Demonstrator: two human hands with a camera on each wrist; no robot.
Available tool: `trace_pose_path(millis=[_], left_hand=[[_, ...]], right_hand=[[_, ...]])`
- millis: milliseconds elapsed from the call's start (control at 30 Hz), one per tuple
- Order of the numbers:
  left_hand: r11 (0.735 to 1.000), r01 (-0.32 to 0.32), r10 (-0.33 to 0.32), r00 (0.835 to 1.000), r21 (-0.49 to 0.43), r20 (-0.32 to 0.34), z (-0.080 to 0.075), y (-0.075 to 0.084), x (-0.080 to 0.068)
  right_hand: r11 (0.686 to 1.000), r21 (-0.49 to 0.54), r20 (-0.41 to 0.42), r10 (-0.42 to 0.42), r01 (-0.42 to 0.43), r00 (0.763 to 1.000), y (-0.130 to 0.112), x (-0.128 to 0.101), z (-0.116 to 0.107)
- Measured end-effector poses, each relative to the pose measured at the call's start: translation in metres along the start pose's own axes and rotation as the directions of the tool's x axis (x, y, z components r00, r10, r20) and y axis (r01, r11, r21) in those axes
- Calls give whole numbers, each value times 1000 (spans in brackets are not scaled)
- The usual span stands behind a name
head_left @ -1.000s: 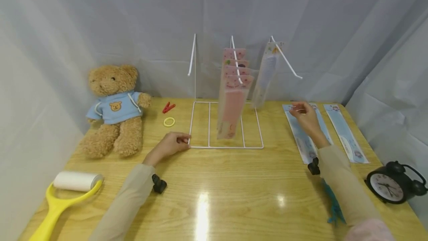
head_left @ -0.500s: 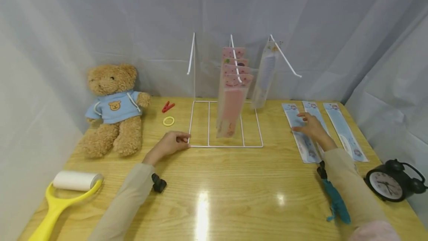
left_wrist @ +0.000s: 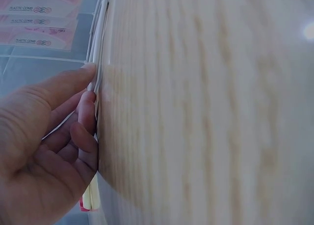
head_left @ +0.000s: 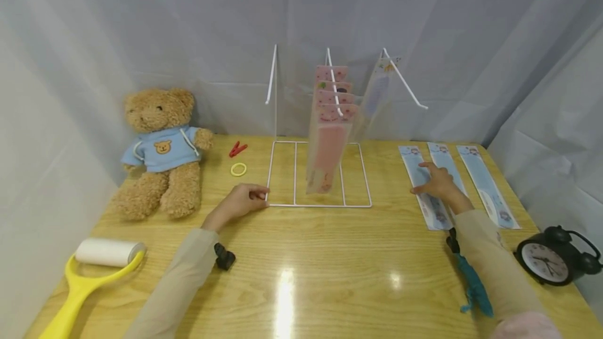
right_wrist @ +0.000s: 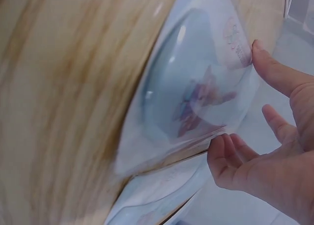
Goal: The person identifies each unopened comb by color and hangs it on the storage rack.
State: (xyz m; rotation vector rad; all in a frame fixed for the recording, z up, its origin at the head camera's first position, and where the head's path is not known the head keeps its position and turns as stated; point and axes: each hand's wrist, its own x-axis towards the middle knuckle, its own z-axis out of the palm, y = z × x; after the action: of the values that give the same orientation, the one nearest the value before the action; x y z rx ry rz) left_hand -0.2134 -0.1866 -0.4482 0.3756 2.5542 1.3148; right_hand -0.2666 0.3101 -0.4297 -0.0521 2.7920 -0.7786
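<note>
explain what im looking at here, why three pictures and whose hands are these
No machine here: a person works with bare hands and wears three cameras. The wide picture comes from the head, looking down at a wooden table. The other two come from cameras on each wrist, very close up.

The left hand rests at the front corner of a white wire rack, its fingers touching the wire. Pink packets hang from the rack's middle hook.

The right hand lies on blue packets spread flat on the table; its wrist view shows the fingers lifting one packet's edge.

Also on the table: a teddy bear, a lint roller, a red clip, a yellow ring and a black alarm clock.
</note>
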Motion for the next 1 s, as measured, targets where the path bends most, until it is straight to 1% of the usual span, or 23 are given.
trace_pose_path(millis=[233, 500, 600, 700, 800, 900, 1000], left_hand=[[1000, 13, -12, 1000, 7, -5, 0, 1, 1], [1000, 7, -7, 1000, 0, -3, 0, 1, 0], [1000, 1, -1, 1000, -1, -4, 1, 1, 0], [1000, -2, 2, 1000, -2, -4, 1, 0, 0], [1000, 1, -1, 1000, -4, -5, 1, 1, -1], [1000, 4, -4, 1000, -3, -5, 1, 1, -1], [1000, 4, -4, 1000, 0, -5, 1, 1, -1]], right_hand=[[999, 41, 26, 1, -2, 1000, 2, -3, -1], [998, 62, 13, -13, 12, 1000, 5, -2, 2], [996, 84, 11, -9, 8, 1000, 4, -3, 3], [991, 131, 15, 16, -17, 1000, 2, -5, 1], [980, 200, -13, 28, -25, 1000, 0, -7, -1], [965, 261, -72, 1, 18, 997, -1, -9, -3], [954, 295, -134, -20, 60, 991, -1, -11, -4]])
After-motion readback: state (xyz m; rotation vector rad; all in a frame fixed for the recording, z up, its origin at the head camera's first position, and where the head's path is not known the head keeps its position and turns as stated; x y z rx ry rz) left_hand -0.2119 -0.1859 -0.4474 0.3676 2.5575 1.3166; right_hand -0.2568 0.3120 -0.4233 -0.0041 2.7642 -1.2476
